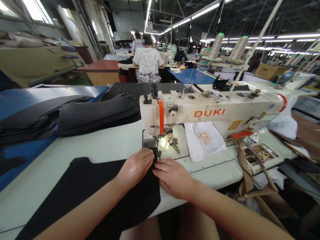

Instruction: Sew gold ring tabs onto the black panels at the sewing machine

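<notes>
A large black fabric panel point(105, 181) lies on the pale sewing table, its right edge running up to the needle area of a white sewing machine point(185, 108). On top of the panel near that edge rests my left hand point(137, 166), its fingers bent and pressed together on the cloth. Just right of it, my right hand point(175, 176) pinches the panel's edge, with the fingertips of both hands almost touching. The lit presser foot point(160, 141) stands right ahead of my fingers. The undersides of both hands are hidden.
Stacked black panels point(100, 113) lie at the back left. A white cloth point(206, 140) with small beige pieces sits under the machine arm. To the right are a tray point(262, 156) with scissors and a brown strap point(247, 176). A person point(148, 60) works ahead.
</notes>
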The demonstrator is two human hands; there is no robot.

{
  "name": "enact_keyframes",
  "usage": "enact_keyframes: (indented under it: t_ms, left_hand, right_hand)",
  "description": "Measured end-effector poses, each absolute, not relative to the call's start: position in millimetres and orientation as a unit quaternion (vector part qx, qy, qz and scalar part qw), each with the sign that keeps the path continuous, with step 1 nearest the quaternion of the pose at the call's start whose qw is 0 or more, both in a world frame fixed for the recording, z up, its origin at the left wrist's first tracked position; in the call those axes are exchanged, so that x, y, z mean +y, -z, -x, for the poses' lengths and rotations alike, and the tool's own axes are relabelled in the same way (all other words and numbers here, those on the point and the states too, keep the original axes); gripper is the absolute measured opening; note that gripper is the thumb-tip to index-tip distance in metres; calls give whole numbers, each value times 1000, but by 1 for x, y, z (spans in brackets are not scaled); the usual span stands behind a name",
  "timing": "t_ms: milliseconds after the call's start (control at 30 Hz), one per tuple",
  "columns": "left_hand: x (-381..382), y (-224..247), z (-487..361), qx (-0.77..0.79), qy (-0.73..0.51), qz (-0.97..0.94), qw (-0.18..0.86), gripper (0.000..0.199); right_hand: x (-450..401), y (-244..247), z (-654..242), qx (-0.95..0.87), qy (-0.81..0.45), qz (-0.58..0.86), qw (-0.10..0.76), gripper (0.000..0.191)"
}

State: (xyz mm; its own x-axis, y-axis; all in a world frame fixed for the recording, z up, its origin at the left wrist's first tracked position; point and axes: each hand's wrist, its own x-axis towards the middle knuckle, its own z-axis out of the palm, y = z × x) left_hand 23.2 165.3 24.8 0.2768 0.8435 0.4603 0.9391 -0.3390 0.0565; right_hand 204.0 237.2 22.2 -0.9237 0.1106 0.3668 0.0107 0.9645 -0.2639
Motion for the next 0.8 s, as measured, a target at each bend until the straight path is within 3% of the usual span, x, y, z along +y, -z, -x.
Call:
enact_keyframes:
  t_ms: [433,800]
  left_hand:
    - [165,-30,-26,-571,209,788,95,25]
    - [164,-31,-28,-598,212,770,69,22]
  right_hand:
    - [240,-29,-204,-974,-141,21,175,21]
    - [257,-33,-193,-984,-75,32,161,18]
